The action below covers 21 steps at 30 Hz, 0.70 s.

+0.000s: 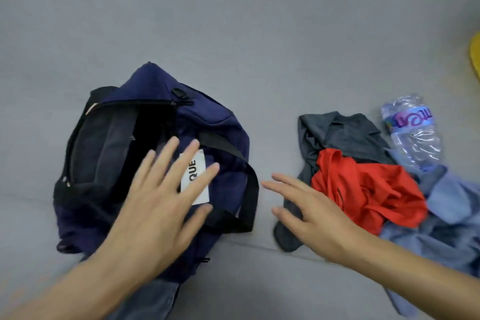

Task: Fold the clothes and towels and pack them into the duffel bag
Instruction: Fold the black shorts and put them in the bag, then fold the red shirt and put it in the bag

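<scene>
A navy duffel bag [207,122] with black straps and a white label lies on the grey surface at left, its zip open and a dark interior showing. My left hand [161,197] is spread flat over the bag's side, fingers straight, partly covering the label. My right hand [309,213] hovers open just right of the bag, over the edge of a dark grey garment [340,132]. A crumpled red garment [368,192] lies on the grey one, and a light blue shirt [446,215] lies bunched at the far right.
A crushed clear plastic water bottle [413,135] lies behind the clothes pile. Something yellow [475,57] shows at the right edge. A grey-blue piece of cloth [153,299] sticks out from under the bag near me. The grey cushioned surface [233,21] stretches beyond.
</scene>
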Available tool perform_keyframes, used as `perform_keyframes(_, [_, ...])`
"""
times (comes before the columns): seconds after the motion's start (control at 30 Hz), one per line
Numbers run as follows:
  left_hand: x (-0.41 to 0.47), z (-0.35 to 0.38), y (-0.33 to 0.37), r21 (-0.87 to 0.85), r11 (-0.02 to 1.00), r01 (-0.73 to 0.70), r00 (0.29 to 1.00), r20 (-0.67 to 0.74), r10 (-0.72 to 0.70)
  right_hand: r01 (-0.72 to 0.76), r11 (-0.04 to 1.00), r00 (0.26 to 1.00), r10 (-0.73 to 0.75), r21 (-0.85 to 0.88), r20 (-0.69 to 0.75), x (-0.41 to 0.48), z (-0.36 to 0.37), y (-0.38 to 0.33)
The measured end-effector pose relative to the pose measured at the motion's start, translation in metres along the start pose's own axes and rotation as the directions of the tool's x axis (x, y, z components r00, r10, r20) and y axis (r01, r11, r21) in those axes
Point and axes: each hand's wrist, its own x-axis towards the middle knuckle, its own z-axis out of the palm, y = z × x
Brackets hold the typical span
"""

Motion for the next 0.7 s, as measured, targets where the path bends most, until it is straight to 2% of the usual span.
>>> perform_keyframes(0.07, [-0.008, 0.038, 0.039, 0.006, 0.984, -0.178, 0.962, 0.210, 0.172, -0.063, 0.987, 0.998, 0.064, -0.148, 0.002, -0.027, -0.010, 0.048])
perform_keyframes(0.1, [-0.016, 0.060, 0.052, 0.036, 0.964, -0.262, 0.909, 0.344, 0.234, -0.098, 0.969, 0.995, 0.098, -0.227, -0.011, -0.039, -0.010, 0.072])
perform_keyframes(0.17, [-0.027, 0.096, 0.063, 0.100, 0.929, -0.357, 0.815, 0.519, 0.257, -0.140, 0.913, 0.990, 0.132, -0.383, -0.045, -0.053, -0.005, 0.114])
perform_keyframes(0.2, [-0.033, 0.111, 0.058, 0.156, 0.914, -0.374, 0.800, 0.552, 0.233, -0.184, 0.876, 0.983, 0.174, -0.445, -0.065, -0.056, -0.003, 0.128])
perform_keyframes(0.3, [-0.042, 0.132, 0.017, 0.250, 0.879, -0.405, 0.828, 0.507, 0.238, -0.327, 0.810, 0.938, 0.343, -0.487, -0.059, -0.054, 0.007, 0.158])
perform_keyframes(0.4, [-0.041, 0.134, -0.018, 0.304, 0.826, -0.475, 0.833, 0.459, 0.310, -0.402, 0.788, 0.911, 0.396, -0.466, -0.115, -0.044, 0.020, 0.171])
perform_keyframes(0.5, [-0.033, 0.132, -0.040, 0.290, 0.838, -0.462, 0.829, 0.476, 0.293, -0.478, 0.777, 0.876, 0.456, -0.410, -0.158, -0.030, 0.030, 0.170])
perform_keyframes(0.7, [-0.011, 0.114, -0.096, 0.342, 0.848, -0.405, 0.852, 0.477, 0.215, -0.482, 0.796, 0.872, 0.396, -0.367, -0.287, -0.025, 0.031, 0.165])
